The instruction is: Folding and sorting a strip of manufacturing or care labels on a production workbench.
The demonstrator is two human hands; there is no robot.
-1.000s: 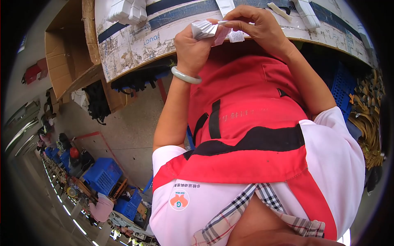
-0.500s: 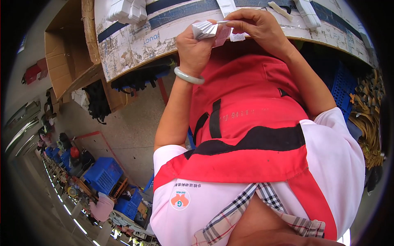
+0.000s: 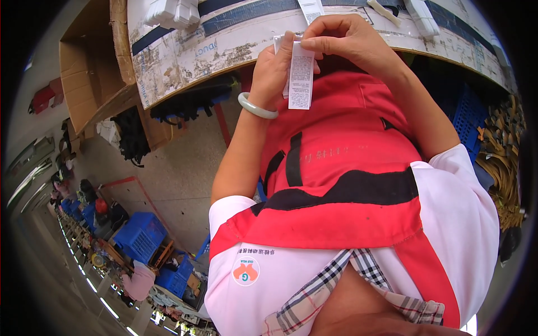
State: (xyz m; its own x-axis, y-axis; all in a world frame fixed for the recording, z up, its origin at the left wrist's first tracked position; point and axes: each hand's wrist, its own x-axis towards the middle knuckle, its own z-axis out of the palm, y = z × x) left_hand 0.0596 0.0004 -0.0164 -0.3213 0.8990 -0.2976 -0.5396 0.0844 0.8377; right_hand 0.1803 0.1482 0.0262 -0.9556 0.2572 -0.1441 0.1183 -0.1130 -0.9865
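Observation:
My left hand [image 3: 272, 70], with a pale bangle at its wrist, is closed on a small stack of white printed labels [image 3: 301, 81]. The thumb presses against their upper left side, and the front label hangs down flat over the red apron [image 3: 336, 129]. At the stack's top corner, the thumb and forefinger of my right hand [image 3: 350, 42] are pinched together on the label's upper edge. Both hands are just off the near edge of the worktable [image 3: 185, 70]. Behind them on the table lies another white printed label strip [image 3: 310, 9].
Bundles of white labels lie on the table at the left [image 3: 171, 14] and right [image 3: 421, 17], beside a short cream-coloured strip [image 3: 384, 12]. An open cardboard box [image 3: 92, 67] stands at the table's left end. A blue crate [image 3: 468, 115] and brown strips [image 3: 507, 162] are at the right.
The labels were fanned edge-on in my left hand; now they face flat with the front one hanging down. My left fingers have shifted, and my right hand has come closer to the stack.

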